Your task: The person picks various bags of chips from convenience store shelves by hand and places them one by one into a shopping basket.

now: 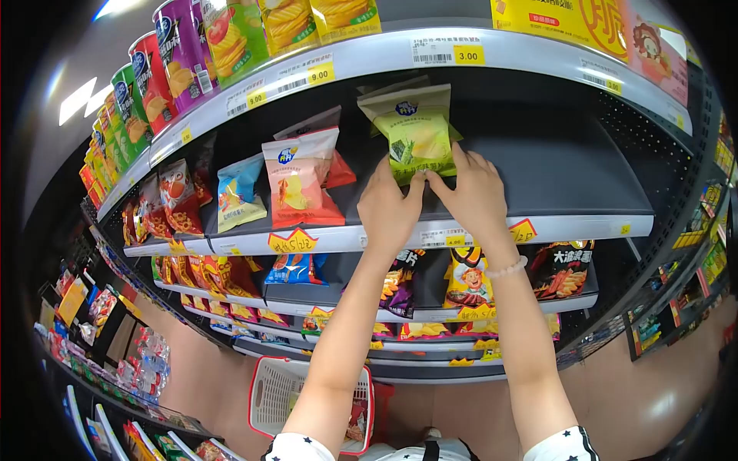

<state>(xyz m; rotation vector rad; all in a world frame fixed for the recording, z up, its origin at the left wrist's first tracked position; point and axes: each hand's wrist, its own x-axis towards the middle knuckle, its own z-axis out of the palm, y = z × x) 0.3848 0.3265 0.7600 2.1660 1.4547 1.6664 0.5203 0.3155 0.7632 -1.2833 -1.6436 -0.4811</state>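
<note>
A green bag of chips (415,127) stands upright on the dark shelf, with more bags partly hidden behind it. My left hand (390,203) closes on its lower left side, and my right hand (475,192) on its lower right. Both thumbs meet near the bag's bottom front edge. To the left on the same shelf stand a pink-and-red bag of chips (301,180) and a smaller blue-and-yellow bag (241,194).
A white shopping basket (269,376) with a red rim and packets inside sits on the floor below. Chip cans (148,77) line the shelf above. A price rail (415,237) runs along the shelf front. Lower shelves hold more snack bags (565,269).
</note>
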